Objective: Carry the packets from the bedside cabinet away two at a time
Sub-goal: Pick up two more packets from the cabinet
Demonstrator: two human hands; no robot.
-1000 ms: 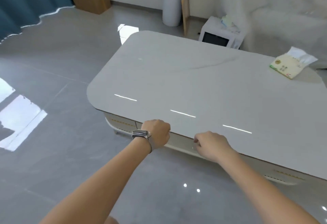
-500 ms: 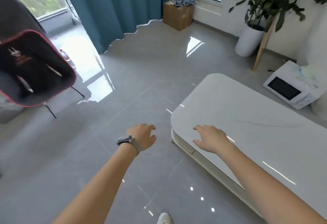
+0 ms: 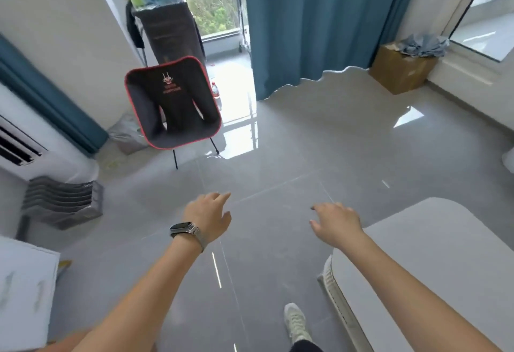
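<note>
While both our hands hang out in front with nothing in them, we judge we are between loads, walking to fetch the next pair of packets. Our left hand (image 3: 208, 217), a watch (image 3: 184, 228) on its wrist, has its fingers spread loose, and our right hand (image 3: 335, 221) is just as slack, palm down over the floor (image 3: 278, 162). Neither touches anything. No packets show anywhere in view, and we cannot pick out the bedside cabinet with any certainty; a white unit (image 3: 25, 290) sits at the lower left, too blurred to name.

For room, the grey tiled floor lies wide and bare ahead. The rounded corner of the white bench (image 3: 434, 254) juts in at our right, close beside the right forearm, and our shoe (image 3: 296, 321) is planted near its side, so we would do well to swing clear of that edge. A black chair with red trim (image 3: 173, 104) stands well ahead to the left, a blue curtain (image 3: 306, 23) and a cardboard box (image 3: 400, 69) stand further back, and an air conditioner (image 3: 19, 143) lines the left wall
</note>
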